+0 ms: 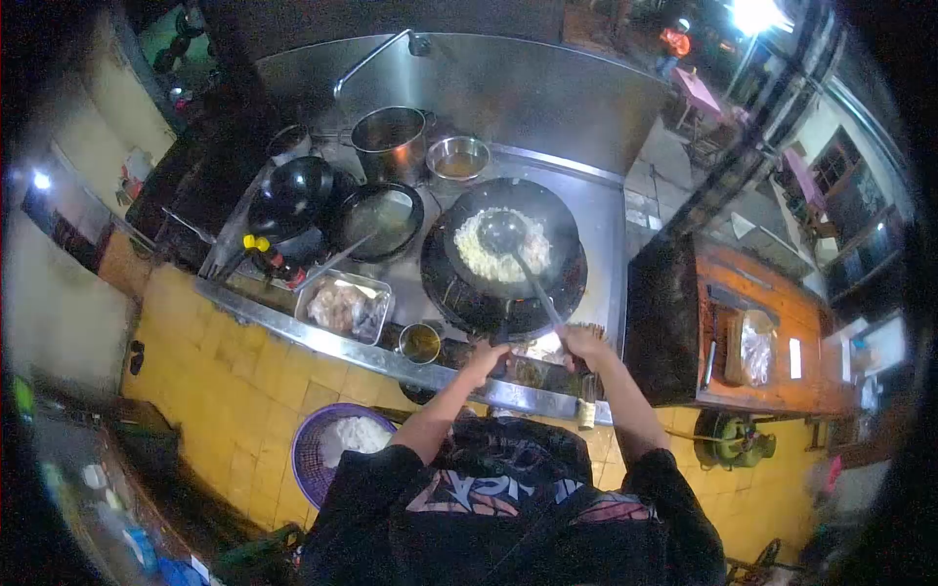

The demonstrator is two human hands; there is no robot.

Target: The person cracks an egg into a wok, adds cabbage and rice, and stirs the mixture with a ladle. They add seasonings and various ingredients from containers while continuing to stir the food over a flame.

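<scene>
Stainless cooking station (547,98) is seen from above, with a tall steel backsplash and a flat steel top; a yellow tiled floor (244,381) lies in front of it.

Large black wok (567,234) is seated on the burner at the right of the station, with white rice (479,256) spread across its bottom. A ladle (501,232) is resting bowl-down in the rice, its long handle running down and right toward the person.

A second black wok (381,220) sits just left of the first, with a utensil handle laid across it. A dark domed lid or pan (298,186) is further left. A steel stockpot (389,142) and a small steel bowl (457,156) stand at the back, side by side.

A metal tray (344,305) of pale raw ingredients sits on the front edge, left of the wok. A small cup (420,342) of amber liquid stands just right of it. Bottles with yellow caps (256,244) are at the far left.

A purple basket (313,454) holding white rice sits on the floor, left of the person.

Right hand (583,344) is closed around the end of the ladle handle. Left hand (489,359) is at the wok's near rim by the handle; fingers appear curled, but the grip cannot be told.

A wooden table (772,322) stands well apart on the right, with a green gas cylinder (738,444) below it.
</scene>
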